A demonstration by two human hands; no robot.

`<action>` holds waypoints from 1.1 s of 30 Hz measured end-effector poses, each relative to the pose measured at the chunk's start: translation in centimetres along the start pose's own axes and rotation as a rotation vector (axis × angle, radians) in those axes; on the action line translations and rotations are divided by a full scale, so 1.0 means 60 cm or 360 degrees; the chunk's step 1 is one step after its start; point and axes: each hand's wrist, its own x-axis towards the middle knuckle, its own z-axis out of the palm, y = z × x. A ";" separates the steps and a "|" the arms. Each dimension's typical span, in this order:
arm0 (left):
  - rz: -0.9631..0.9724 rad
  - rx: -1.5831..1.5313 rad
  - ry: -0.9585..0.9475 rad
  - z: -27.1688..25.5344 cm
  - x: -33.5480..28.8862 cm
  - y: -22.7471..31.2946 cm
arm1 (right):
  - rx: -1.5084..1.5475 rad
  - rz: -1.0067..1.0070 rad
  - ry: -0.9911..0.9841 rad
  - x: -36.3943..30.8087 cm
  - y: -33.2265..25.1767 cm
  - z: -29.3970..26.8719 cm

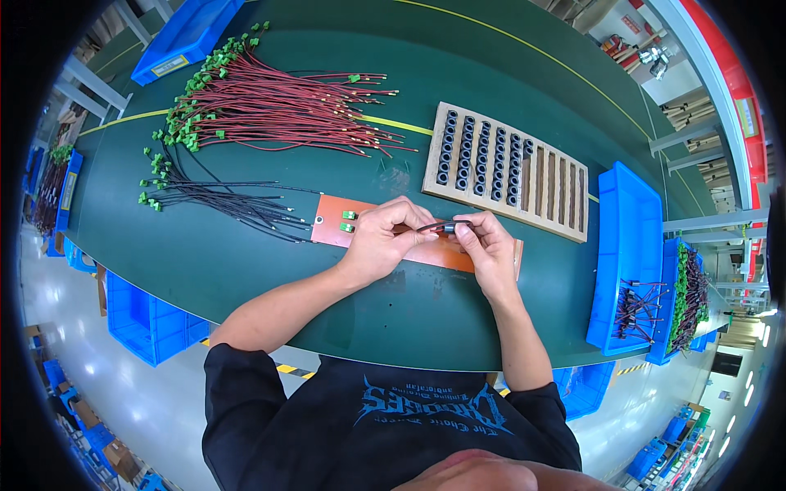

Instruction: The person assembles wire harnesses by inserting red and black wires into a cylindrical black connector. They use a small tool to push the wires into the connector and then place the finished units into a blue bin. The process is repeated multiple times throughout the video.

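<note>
My left hand [383, 239] pinches a thin black wire [434, 224], with a bit of red wire showing at its fingertips. The black wire arcs over to my right hand [490, 252], whose thumb and fingers close on a small black ring core [449, 228]. Whether the wires run through the core I cannot tell. Both hands are just above a long orange-brown board [332, 206]. Two green connectors [347, 227] sit at the board's left end, beside my left hand. My fingers hide the wire ends.
Red wires [278, 102] with green connectors lie at the back left, black wires [233, 199] nearer. Behind my right hand stands a wooden rack [505, 209] with rows of black ring cores. A blue bin [626, 237] at the right holds wire assemblies. The green table's [393, 323] front edge curves before me.
</note>
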 end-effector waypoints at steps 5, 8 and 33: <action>0.0132 0.0149 0.0027 0.006 0.005 -0.003 | 0.0129 -0.0072 -0.0033 0.002 0.009 0.004; 0.0216 0.0328 -0.0080 0.009 0.003 0.016 | 0.0155 -0.0095 0.0014 0.000 0.012 0.005; 0.0027 0.0315 -0.0337 -0.008 0.017 0.024 | 0.0130 -0.0417 -0.0128 0.003 0.041 -0.007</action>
